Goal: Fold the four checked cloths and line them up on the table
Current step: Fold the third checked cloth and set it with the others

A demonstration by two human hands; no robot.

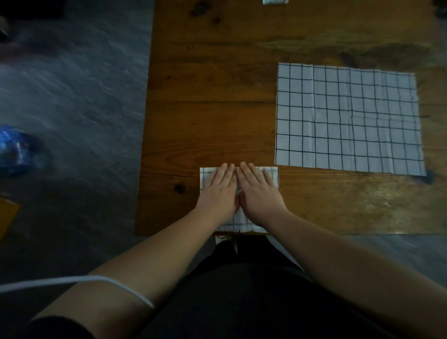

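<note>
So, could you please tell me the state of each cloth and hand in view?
near cloth: folded, pressed flat under both hands.
spread cloth: unfolded, lying flat, untouched.
far cloth: cut off by the frame; cannot tell.
left hand: flat, fingers straight, pressing near cloth.
right hand: flat, fingers straight, pressing near cloth.

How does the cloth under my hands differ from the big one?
The folded cloth is a compact rectangle; the spread cloth lies open to its right, covering far more area. The left hand and right hand press flat on the folded cloth; nothing touches the spread cloth. Both are white with dark checks.
</note>
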